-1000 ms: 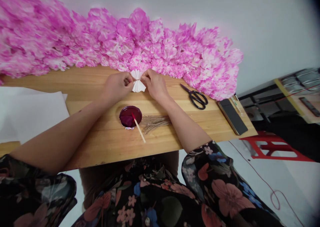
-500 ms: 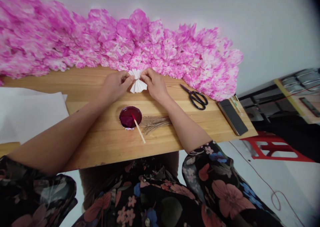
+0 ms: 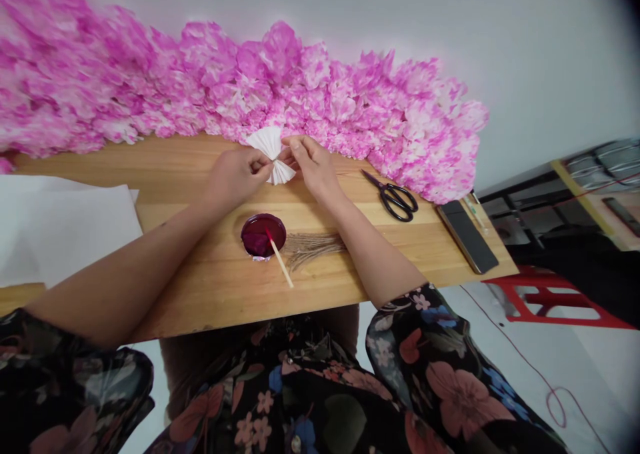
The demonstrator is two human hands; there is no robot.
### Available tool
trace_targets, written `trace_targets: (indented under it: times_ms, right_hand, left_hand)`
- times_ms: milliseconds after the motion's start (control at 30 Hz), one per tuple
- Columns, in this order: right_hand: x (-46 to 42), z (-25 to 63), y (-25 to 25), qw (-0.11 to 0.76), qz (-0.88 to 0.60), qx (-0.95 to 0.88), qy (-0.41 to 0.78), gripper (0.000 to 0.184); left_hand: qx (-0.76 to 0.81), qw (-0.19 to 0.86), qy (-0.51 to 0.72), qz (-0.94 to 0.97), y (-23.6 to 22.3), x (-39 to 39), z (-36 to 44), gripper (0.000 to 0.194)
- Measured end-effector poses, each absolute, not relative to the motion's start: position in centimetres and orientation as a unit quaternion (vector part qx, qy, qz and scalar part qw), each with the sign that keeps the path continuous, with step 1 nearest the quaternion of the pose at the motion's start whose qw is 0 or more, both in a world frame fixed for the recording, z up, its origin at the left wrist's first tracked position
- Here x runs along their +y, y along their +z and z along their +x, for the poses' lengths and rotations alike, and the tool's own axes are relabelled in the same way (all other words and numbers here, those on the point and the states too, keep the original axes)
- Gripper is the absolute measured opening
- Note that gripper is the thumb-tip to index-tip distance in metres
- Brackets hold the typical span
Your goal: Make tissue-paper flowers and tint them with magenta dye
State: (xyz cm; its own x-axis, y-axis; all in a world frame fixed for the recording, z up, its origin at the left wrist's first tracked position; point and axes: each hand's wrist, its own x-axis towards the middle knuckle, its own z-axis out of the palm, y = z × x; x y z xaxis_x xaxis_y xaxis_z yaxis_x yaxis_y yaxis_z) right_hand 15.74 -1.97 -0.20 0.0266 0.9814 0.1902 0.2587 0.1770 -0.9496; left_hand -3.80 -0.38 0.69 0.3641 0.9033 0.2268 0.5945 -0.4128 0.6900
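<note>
In the head view, a piece of pleated white paper (image 3: pixel 266 142) is near the centre of the frame, slightly above it, narrow at its middle and spread like a fan at both ends. The person's left hand (image 3: pixel 239 175) has its fingers closed in a pinch on this narrow middle. The right hand (image 3: pixel 317 169) is at the right side of the paper, with fingers bent and partly apart; whether they grip it, one cannot tell. Below the hands, on the wooden surface (image 3: pixel 210 297), there is a round dish (image 3: pixel 243 242) with dark red liquid; a wooden stick (image 3: pixel 283 265) leans on its rim, and beside it lie thin brown strings (image 3: pixel 317 243). Black-handled scissors (image 3: pixel 399 204) lie right of centre. Pink-and-white artificial flowers (image 3: pixel 215 84) fill the upper left and upper middle, and white sheets (image 3: pixel 63 231) lie at the left edge.
</note>
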Motion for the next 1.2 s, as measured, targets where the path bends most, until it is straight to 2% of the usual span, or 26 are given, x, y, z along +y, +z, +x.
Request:
trace_targets:
  times_ms: [167, 300, 500, 800, 1067, 1200]
  right_hand:
    - [-2.0, 15.7, 0.0, 0.501, -0.529, -0.547, 0.412, 0.057]
    - [-1.9, 15.6, -0.2, 0.492, -0.521, -0.568, 0.406, 0.053]
    - [-1.8, 15.6, -0.9, 0.488, -0.517, -0.597, 0.373, 0.037]
    - [-1.8, 15.5, -1.3, 0.498, -0.518, -0.593, 0.362, 0.053]
    - [-1.8, 15.4, -1.3, 0.502, -0.529, -0.590, 0.346, 0.044]
    - [-1.8, 15.4, -1.1, 0.501, -0.528, -0.587, 0.355, 0.045]
  left_hand:
    - [0.482, 0.261, 0.312, 0.776, 0.5, -0.4, -3.8, 0.015]
    - [0.474, 0.263, 0.314, 0.779, 0.3, -0.5, -3.7, 0.017]
    - [0.463, 0.267, 0.305, 0.788, 0.6, -0.8, -3.5, 0.017]
    - [0.423, 0.272, 0.267, 0.822, 1.0, -0.7, -3.4, 0.018]
    - [0.407, 0.273, 0.262, 0.831, 1.2, -0.6, -3.5, 0.019]
    - [0.417, 0.276, 0.284, 0.819, 0.6, -0.7, -3.4, 0.018]
